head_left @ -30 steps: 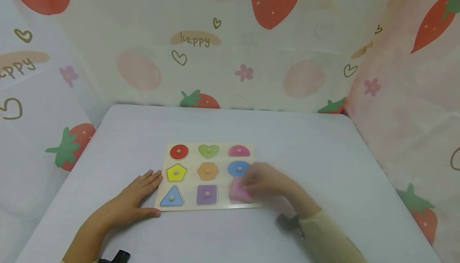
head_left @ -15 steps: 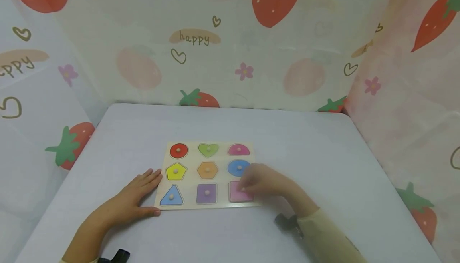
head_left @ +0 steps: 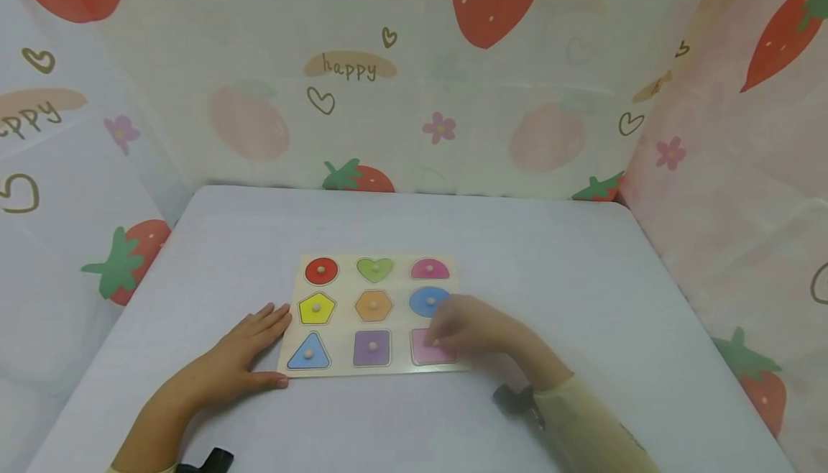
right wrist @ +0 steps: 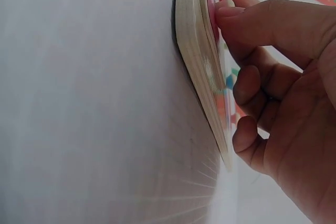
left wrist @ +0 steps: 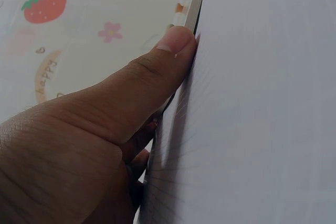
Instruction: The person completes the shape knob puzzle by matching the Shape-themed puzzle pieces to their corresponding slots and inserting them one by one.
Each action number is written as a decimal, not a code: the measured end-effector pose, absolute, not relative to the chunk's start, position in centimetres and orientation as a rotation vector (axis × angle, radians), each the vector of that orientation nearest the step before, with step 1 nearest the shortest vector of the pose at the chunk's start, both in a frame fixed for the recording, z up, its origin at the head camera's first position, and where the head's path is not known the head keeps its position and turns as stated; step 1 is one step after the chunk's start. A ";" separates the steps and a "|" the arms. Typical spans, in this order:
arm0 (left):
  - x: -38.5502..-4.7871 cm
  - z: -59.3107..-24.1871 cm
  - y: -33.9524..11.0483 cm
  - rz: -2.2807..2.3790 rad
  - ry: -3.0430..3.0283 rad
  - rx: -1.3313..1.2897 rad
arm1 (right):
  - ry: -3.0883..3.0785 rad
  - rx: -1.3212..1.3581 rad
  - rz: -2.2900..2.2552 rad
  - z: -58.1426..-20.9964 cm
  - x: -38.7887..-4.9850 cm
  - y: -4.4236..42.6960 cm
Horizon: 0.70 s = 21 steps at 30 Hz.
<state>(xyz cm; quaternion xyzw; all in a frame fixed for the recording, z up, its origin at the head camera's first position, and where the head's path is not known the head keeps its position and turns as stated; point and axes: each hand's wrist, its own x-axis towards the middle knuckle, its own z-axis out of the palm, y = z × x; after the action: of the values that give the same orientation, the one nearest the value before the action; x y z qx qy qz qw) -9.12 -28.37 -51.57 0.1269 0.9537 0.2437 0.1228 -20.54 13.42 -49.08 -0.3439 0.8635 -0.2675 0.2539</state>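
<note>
A pale wooden knob puzzle board [head_left: 402, 322] lies on the white table. Its knobbed pieces include a red circle [head_left: 313, 277], a yellow pentagon [head_left: 307, 316], a purple square [head_left: 362, 359] and a blue oval [head_left: 420, 310]. At the near right corner, the right hand [head_left: 475, 323] pinches the knob of a pink four-sided puzzle piece [head_left: 423, 355] between thumb and index finger. In the right wrist view, that piece's wooden edge [right wrist: 206, 19] shows above the board; whether it sits fully flat I cannot tell. The left hand [head_left: 236, 358], fingers extended, touches the board's left edge.
The white table [head_left: 537, 243] spreads around the board. Strawberry-printed sheets [head_left: 414, 99] stand along its back and sides. A black wrist device [head_left: 517, 399] is at the right wrist, and another black device [head_left: 216, 461] at the left.
The pink piece has turned and come down from a skewed position into line with its outline on the board. The right hand keeps its pinch; the left hand stays put.
</note>
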 end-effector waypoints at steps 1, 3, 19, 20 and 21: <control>-9.1 -51.5 -28.4 0.711 2.787 0.374 | 2.348 -0.941 -0.729 -49.1 -20.5 13.4; -9.1 -51.5 -28.4 0.710 2.793 0.379 | 2.349 -0.946 -0.731 -49.0 -20.5 13.4; -9.2 -51.5 -28.3 0.705 2.775 0.347 | 2.331 -0.881 -0.745 -48.9 -20.4 13.2; -9.1 -51.5 -28.3 0.705 2.774 0.344 | 2.330 -0.885 -0.747 -49.0 -20.4 13.2; -9.1 -51.5 -28.3 0.702 2.774 0.342 | 2.331 -0.893 -0.748 -49.0 -20.4 13.2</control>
<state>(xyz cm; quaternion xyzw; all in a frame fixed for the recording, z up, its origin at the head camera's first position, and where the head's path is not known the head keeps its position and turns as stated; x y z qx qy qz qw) -9.12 -28.27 -51.52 0.1177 0.9545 0.2415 0.1297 -20.43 13.24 -49.00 -0.3305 0.8626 -0.2768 0.2648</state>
